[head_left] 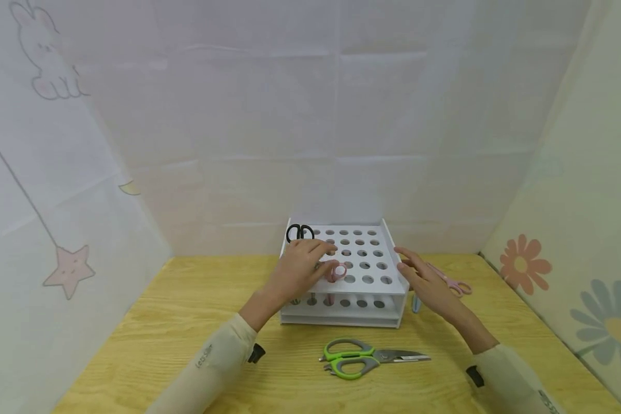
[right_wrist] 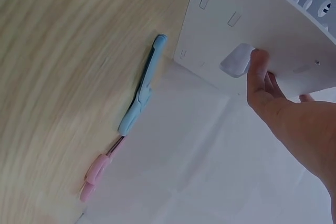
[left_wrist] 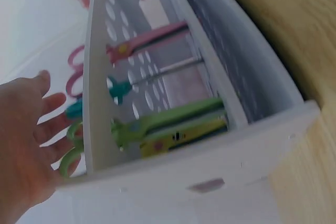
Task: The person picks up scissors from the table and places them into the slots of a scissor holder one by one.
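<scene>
So, head: left hand (head_left: 297, 267) was held loosely spread above rack (head_left: 354, 290), nothing visibly gripped. Left wrist: pink scissors (left_wrist: 149, 39) and green scissors (left_wrist: 168, 119) were racked beside it. Right wrist: right hand (right_wrist: 289, 115) was laid loosely against rack's side.

The left sleeve (head_left: 207, 365) and the right sleeve (head_left: 512, 376) were long, of a pale cream colour, and ended before the bare hands (head_left: 300, 267). Each one had small dark lettering (head_left: 204, 356) on the forearm, difficult to read fully, and a small black piece (head_left: 256, 353) close to the cuff (head_left: 244, 329)
</scene>
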Demonstrator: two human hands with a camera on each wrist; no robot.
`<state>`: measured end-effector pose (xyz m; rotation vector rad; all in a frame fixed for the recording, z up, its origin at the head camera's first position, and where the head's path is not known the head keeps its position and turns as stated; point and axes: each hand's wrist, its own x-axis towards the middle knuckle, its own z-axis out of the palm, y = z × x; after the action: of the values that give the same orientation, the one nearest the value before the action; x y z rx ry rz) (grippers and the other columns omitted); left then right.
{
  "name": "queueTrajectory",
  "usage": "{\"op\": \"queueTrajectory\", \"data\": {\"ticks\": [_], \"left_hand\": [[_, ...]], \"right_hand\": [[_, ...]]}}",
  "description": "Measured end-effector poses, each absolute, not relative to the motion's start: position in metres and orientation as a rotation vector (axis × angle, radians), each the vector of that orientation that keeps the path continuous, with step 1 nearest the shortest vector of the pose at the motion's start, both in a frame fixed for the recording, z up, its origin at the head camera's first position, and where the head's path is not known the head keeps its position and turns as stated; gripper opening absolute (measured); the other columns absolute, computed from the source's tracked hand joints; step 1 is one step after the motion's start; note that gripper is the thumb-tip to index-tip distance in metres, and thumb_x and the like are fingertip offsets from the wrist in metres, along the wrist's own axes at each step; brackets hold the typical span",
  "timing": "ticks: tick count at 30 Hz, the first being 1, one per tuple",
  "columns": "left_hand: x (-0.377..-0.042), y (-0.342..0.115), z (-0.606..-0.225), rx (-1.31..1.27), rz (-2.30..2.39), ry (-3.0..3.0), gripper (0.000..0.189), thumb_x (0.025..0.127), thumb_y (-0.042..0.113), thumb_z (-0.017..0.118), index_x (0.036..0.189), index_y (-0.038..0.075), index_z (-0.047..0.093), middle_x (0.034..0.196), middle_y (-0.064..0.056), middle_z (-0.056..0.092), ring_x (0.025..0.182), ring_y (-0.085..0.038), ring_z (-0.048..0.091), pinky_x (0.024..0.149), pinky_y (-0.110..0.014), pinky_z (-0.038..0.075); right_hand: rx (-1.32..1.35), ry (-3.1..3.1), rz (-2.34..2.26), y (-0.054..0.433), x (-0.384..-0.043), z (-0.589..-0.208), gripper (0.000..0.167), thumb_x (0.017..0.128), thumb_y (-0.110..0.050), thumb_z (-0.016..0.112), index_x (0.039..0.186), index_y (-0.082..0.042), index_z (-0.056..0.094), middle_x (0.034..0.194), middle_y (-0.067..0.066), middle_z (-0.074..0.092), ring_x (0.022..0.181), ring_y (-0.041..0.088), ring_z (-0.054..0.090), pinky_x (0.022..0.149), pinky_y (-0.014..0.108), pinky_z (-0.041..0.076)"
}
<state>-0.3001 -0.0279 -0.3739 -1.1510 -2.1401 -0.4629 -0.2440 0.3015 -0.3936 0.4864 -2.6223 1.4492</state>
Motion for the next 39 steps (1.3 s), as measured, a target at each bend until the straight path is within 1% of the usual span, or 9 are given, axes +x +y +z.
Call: {"op": "queueTrajectory", "data": {"ticks": [7, 11, 15, 19, 22, 28, 32, 36, 39], "left_hand": [[-0.319, -0.057, -0.372, -0.751, -0.901, -2.184, 0.034, 0.108, 0.034, 0.053, 0.123, 0.007, 0.067, 0.120, -0.009, 0.067, 0.108, -0.029, 0.062, 0.094, -0.049, 0.048], [-0.337, -0.068, -0.385, -0.477, -1.267, -2.269, 0.042, 0.110, 0.036, 0.043, 0.137, 0.006, 0.058, 0.133, -0.014, 0.060, 0.120, -0.034, 0.056, 0.100, -0.052, 0.044], [-0.355, -0.078, -0.403, -0.346, -1.701, -2.360, 0.053, 0.110, 0.039, 0.040, 0.152, 0.007, 0.044, 0.147, -0.018, 0.049, 0.132, -0.038, 0.048, 0.106, -0.055, 0.039], [-0.365, -0.084, -0.418, -0.269, -2.102, -2.384, 0.064, 0.108, 0.044, 0.042, 0.160, 0.008, 0.030, 0.158, -0.019, 0.036, 0.138, -0.043, 0.041, 0.104, -0.061, 0.040], [-0.370, -0.085, -0.424, -0.231, -2.268, -2.365, 0.069, 0.106, 0.046, 0.047, 0.162, 0.010, 0.025, 0.159, -0.018, 0.033, 0.137, -0.045, 0.040, 0.098, -0.064, 0.043], [-0.373, -0.080, -0.417, -0.319, -2.292, -2.395, 0.067, 0.103, 0.046, 0.054, 0.161, 0.018, 0.033, 0.155, -0.016, 0.039, 0.129, -0.040, 0.050, 0.087, -0.056, 0.054], [-0.370, -0.077, -0.411, -0.370, -2.231, -2.396, 0.061, 0.104, 0.038, 0.052, 0.159, 0.015, 0.037, 0.149, -0.018, 0.048, 0.115, -0.034, 0.060, 0.079, -0.048, 0.058], [-0.364, -0.079, -0.408, -0.343, -2.179, -2.387, 0.059, 0.103, 0.031, 0.054, 0.156, 0.009, 0.041, 0.146, -0.018, 0.051, 0.111, -0.031, 0.063, 0.080, -0.044, 0.058], [-0.361, -0.083, -0.407, -0.313, -2.145, -2.374, 0.058, 0.102, 0.029, 0.056, 0.155, 0.007, 0.044, 0.146, -0.019, 0.052, 0.112, -0.031, 0.062, 0.083, -0.042, 0.057]], "right_hand": [[0.530, -2.693, 1.370, 0.304, -0.243, -0.389, 0.057, 0.112, -0.036, 0.041, 0.162, -0.013, 0.027, 0.149, 0.031, 0.040, 0.123, 0.045, 0.053, 0.091, 0.054, 0.052], [0.526, -2.705, 1.248, 0.306, -0.241, -0.387, 0.058, 0.111, -0.039, 0.041, 0.161, -0.014, 0.028, 0.151, 0.026, 0.041, 0.131, 0.045, 0.047, 0.098, 0.062, 0.045], [0.511, -2.715, 1.207, 0.304, -0.239, -0.384, 0.062, 0.109, -0.042, 0.046, 0.161, -0.011, 0.029, 0.154, 0.022, 0.040, 0.132, 0.044, 0.046, 0.099, 0.064, 0.042], [0.485, -2.727, 1.182, 0.301, -0.237, -0.381, 0.070, 0.106, -0.043, 0.055, 0.159, -0.006, 0.032, 0.152, 0.021, 0.044, 0.127, 0.041, 0.053, 0.096, 0.058, 0.048], [0.464, -2.725, 1.179, 0.299, -0.235, -0.379, 0.072, 0.104, -0.041, 0.060, 0.158, -0.003, 0.033, 0.149, 0.021, 0.048, 0.125, 0.041, 0.055, 0.095, 0.053, 0.050], [0.414, -2.692, 1.182, 0.301, -0.233, -0.376, 0.071, 0.103, -0.037, 0.063, 0.157, 0.000, 0.035, 0.151, 0.023, 0.045, 0.131, 0.041, 0.051, 0.100, 0.049, 0.046], [0.431, -2.640, 1.238, 0.302, -0.231, -0.381, 0.070, 0.102, -0.034, 0.065, 0.155, 0.001, 0.037, 0.150, 0.023, 0.047, 0.129, 0.038, 0.054, 0.096, 0.041, 0.050], [0.505, -2.620, 1.342, 0.299, -0.228, -0.388, 0.076, 0.100, -0.030, 0.068, 0.159, -0.001, 0.030, 0.152, 0.023, 0.044, 0.126, 0.036, 0.056, 0.087, 0.030, 0.054], [0.568, -2.613, 1.422, 0.297, -0.226, -0.389, 0.080, 0.100, -0.027, 0.069, 0.161, -0.004, 0.024, 0.157, 0.022, 0.037, 0.130, 0.036, 0.052, 0.088, 0.028, 0.054]]}}
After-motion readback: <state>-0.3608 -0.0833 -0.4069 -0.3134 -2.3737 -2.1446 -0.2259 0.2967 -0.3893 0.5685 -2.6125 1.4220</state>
